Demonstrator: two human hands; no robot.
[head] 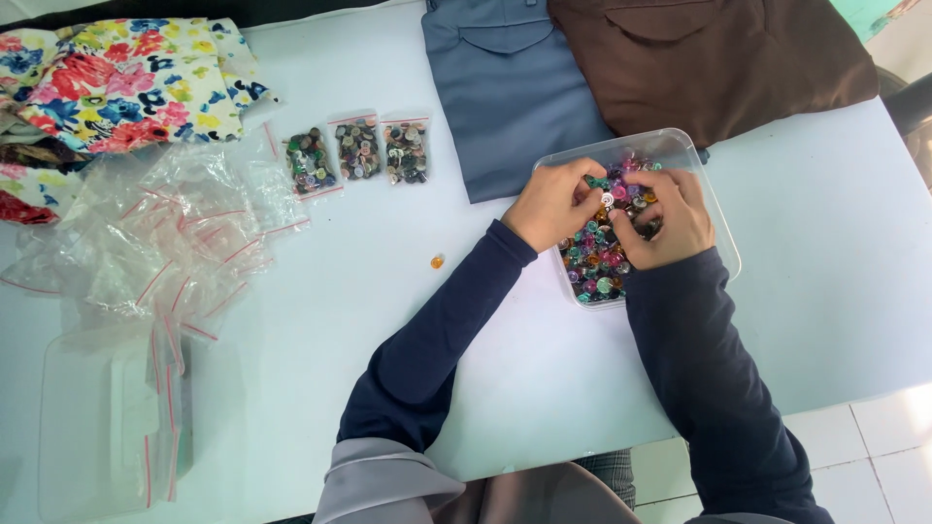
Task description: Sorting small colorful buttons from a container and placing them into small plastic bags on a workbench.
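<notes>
Both hands are down in a clear plastic tub [714, 209] that's full of mixed colourful buttons [592, 267], sitting on the pale blue counter [825, 291] a bit right of centre. The left hand [553, 202] is curled over the tub's left edge with the fingers bent into the pile. The right hand [670, 218] is over the middle of the tub, fingers bent too. The fingertips of both meet around a small white button [608, 199], so it looks pinched between them, but honestly I can't tell which hand actually has the grip on it. Both arms are in dark navy sleeves [437, 330].

Other stuff around: one lone orange button [438, 261] lies on the counter left of the tub, well apart from it. Further up and left there are three small zip bags [357, 151] already stuffed with buttons, lined up side by side. Left of those is a messy heap of empty clear zip bags [165, 243] with red seal strips. A folded floral fabric [126, 78] sits in the top left corner. At the top edge there's a folded grey-blue garment [505, 87] and a brown garment [718, 58] beside it, the tub's far end touching or overlapping the grey-blue one.
</notes>
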